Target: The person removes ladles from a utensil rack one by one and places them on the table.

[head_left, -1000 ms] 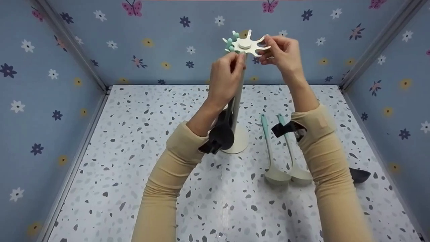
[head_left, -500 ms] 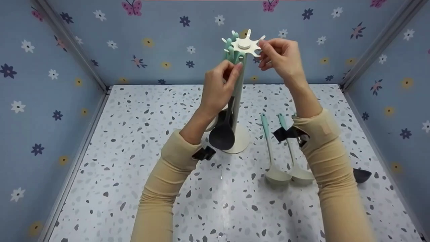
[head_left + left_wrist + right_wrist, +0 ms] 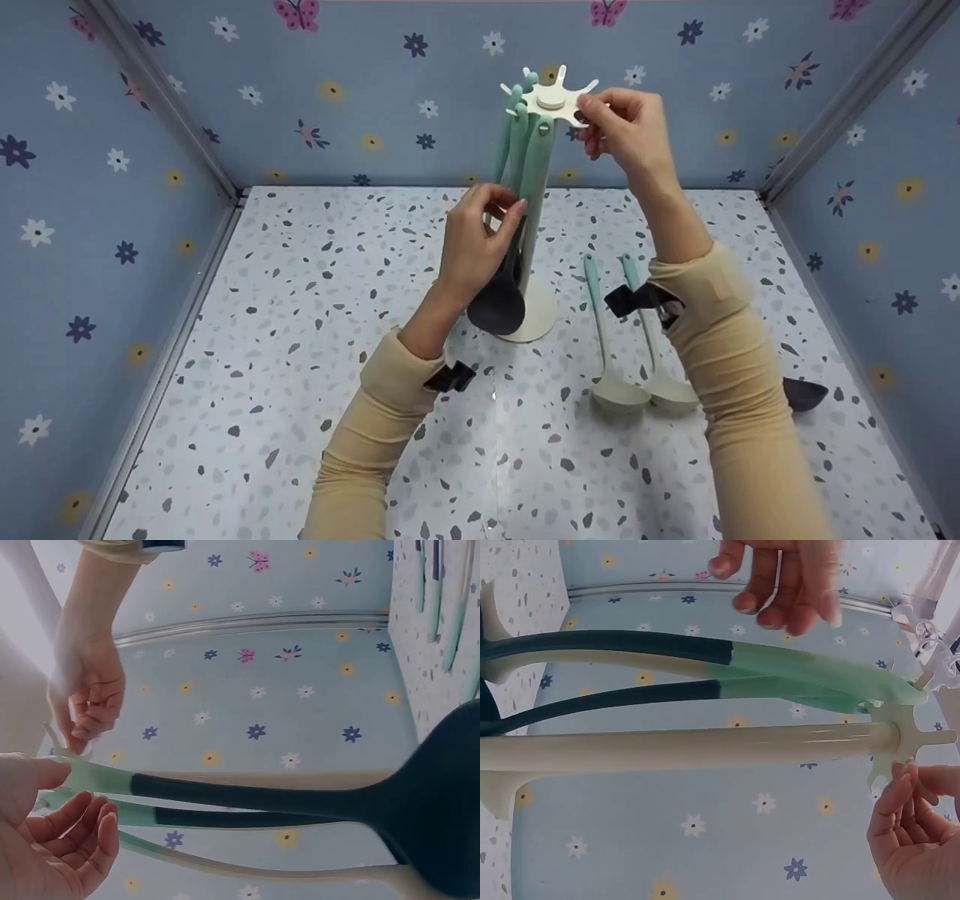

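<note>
A white utensil stand holds up a star-shaped hanging rack (image 3: 551, 100) with several hooked arms. Thumb and fingers of my right hand (image 3: 636, 135) pinch one of the rack's right arms. On the left side hang several utensils by mint-green handles; the front one is a black ladle (image 3: 497, 306). My left hand (image 3: 474, 244) is beside these handles, its fingers loosely bent and holding nothing. In the right wrist view the left hand (image 3: 787, 577) appears apart from the green handles (image 3: 817, 671). The left hand partly covers the hanging utensils in the head view.
Two pale ladles with mint handles, a nearer-left one (image 3: 619, 390) and another beside it (image 3: 671, 390), lie right of the stand's round base (image 3: 538, 311). A black utensil head (image 3: 805, 394) shows past the right sleeve. Patterned walls enclose the speckled table (image 3: 315, 300).
My left hand has let go of the ladle's handle top and moved down along the handles, leaving the ladle hanging. The right hand shifted slightly inward on the rack and still pinches it.
</note>
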Motion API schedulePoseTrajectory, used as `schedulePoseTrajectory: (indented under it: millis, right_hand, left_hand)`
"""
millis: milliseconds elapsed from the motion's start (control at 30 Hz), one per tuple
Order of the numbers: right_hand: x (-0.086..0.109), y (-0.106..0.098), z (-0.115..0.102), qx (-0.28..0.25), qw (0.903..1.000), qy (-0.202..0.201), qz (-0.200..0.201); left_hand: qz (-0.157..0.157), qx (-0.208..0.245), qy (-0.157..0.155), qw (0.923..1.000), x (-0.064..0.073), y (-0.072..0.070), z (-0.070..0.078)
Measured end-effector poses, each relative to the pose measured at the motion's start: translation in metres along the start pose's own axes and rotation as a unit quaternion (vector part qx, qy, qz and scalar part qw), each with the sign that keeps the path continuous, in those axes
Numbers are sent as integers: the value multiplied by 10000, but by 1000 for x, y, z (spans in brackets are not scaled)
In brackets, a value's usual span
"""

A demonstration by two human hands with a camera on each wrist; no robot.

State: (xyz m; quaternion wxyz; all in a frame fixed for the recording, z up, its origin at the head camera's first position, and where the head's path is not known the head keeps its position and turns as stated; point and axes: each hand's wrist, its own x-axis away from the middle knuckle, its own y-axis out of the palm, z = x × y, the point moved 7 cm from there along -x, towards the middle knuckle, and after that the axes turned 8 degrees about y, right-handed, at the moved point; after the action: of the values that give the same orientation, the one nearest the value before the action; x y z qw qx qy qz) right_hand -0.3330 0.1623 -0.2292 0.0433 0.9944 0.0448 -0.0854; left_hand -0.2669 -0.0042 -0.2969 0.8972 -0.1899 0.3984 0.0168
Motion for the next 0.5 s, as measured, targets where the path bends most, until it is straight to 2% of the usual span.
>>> schedulePoseTrajectory:
  millis: [100, 200, 500]
  right_hand:
    - [0, -1, 1, -188, 9997, 142, 103]
    - [0, -2, 3, -147, 9995, 224, 157]
    - [-2, 0, 4, -364, 9989, 283, 29]
  left_hand:
    - [-64, 62, -123, 9999, 10, 7, -9]
    - [-109, 114, -292, 9994, 19, 14, -17]
    - [-41, -4, -720, 9974, 40, 28, -37]
